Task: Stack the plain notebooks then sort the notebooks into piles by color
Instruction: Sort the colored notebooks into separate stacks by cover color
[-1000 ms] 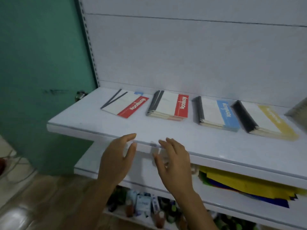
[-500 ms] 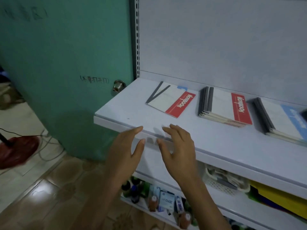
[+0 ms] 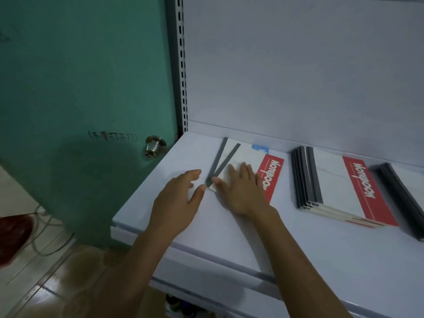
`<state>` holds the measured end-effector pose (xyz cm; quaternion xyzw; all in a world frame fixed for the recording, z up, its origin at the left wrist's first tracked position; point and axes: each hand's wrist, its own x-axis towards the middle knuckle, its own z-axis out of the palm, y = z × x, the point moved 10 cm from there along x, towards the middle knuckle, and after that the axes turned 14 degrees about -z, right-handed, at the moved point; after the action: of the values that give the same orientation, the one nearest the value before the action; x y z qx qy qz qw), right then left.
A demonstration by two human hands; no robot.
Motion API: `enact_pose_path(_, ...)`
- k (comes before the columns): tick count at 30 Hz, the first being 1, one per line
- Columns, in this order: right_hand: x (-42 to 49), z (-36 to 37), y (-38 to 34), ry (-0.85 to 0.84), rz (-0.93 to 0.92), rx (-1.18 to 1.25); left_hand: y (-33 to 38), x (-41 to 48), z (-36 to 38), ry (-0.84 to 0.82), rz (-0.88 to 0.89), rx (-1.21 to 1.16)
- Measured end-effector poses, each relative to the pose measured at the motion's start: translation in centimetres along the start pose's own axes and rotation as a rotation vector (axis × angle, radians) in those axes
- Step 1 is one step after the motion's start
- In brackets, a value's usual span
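Two fanned notebooks lie at the left of the white shelf (image 3: 229,228): a red-striped notebook (image 3: 271,173) on top, a blue-striped one (image 3: 260,148) peeking out behind. My right hand (image 3: 241,191) rests flat on the red-striped cover, fingers straight. My left hand (image 3: 176,203) hovers open just left of their grey spines, thumb near the near corner. A stack of red-striped notebooks (image 3: 341,191) sits to the right. The dark spines of another stack (image 3: 399,193) show at the right edge.
A green door (image 3: 80,88) with a metal knob (image 3: 154,145) stands left of the shelf. The white back panel (image 3: 298,65) rises behind the notebooks. A red object (image 3: 12,235) and cables lie on the tiled floor at lower left.
Both hands moved from the shelf's front edge forward onto the shelf. My right hand now lies on the fanned notebooks, my left beside them. The view shifted left.
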<state>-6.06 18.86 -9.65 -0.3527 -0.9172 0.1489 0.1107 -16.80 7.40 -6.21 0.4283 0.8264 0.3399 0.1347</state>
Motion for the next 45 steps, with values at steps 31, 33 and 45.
enact_pose_path(31, -19.3, -0.3, -8.8, 1.172, 0.772, 0.672, 0.3, 0.3, -0.3, -0.825, 0.088, -0.784)
enact_pose_path(33, -20.1, 1.1, -8.9, 1.250, 0.709, 1.182, 0.5, -1.8, 0.2, -1.003, 0.102, -0.818)
enact_pose_path(45, -32.5, -3.1, -6.6, 1.357, 0.617, 1.106, 6.0, -13.8, 5.5, -1.165, 0.185, -0.688)
